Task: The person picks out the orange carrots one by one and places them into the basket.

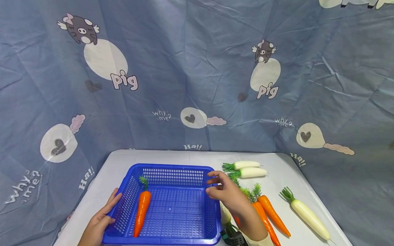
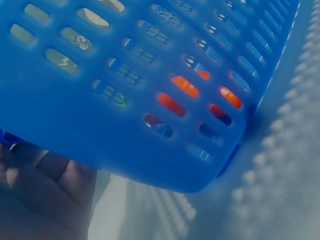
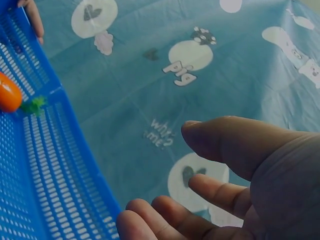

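Observation:
A blue plastic basket (image 1: pixel 175 212) stands on the table with one orange carrot (image 1: pixel 143 213) lying in its left part, leafy top toward the back wall. My left hand (image 1: pixel 100 218) rests against the basket's left rim, fingers fairly straight. In the left wrist view that hand (image 2: pixel 50 190) lies by the basket's edge, and the carrot (image 2: pixel 172 104) shows through the slots. Over the basket's right rim hovers my right hand (image 1: pixel 227 191), fingers spread and loosely bent. Nothing sits between its thumb and fingers in the right wrist view.
Right of the basket lie several carrots (image 1: pixel 274 215), partly hidden by my right forearm, and a half-covered white radish (image 1: pixel 225 213). Two white radishes (image 1: pixel 250 169) lie behind them. Another radish (image 1: pixel 310 218) is near the table's right edge. A patterned curtain (image 1: pixel 197 85) surrounds the table.

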Available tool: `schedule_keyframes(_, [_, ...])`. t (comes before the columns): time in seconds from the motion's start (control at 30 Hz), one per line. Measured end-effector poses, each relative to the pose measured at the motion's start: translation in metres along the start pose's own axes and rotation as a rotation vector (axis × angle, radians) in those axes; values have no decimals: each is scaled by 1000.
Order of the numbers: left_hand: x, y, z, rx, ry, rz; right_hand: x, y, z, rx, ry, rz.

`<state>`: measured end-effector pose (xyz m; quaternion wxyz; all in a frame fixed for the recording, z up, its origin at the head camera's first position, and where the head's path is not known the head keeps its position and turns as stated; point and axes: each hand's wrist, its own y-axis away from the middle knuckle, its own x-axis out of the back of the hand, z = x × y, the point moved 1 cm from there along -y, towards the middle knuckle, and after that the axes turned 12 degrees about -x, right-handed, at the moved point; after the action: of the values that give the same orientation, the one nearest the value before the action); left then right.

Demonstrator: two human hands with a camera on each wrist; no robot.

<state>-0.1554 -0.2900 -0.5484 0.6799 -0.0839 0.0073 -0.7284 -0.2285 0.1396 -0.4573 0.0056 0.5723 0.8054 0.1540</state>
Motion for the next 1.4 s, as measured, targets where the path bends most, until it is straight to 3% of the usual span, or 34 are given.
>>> schedule_keyframes(0.3, [0,-3,3,42,22,5,18,4,5,2,6,24])
schedule_keyframes(0.53, [0,-4,4,53,29,6,27,11,12,-40,30,126])
schedule_keyframes(0.73, [2,-4,4,59,3,18,33,11,22,-49,-1,162])
schedule_keyframes(0.9, [0,-4,3,65,13,25,43,14,31,-56,56,210])
schedule_keyframes(1.1, [-1,-3,2,42,8,19,55,21,40,-64,133,181])
schedule_keyframes(1.27, [0,-2,3,39,-6,21,65,25,47,-85,95,143])
schedule_keyframes(1.4, [-2,-2,3,23,-10,24,75,30,51,-116,86,170])
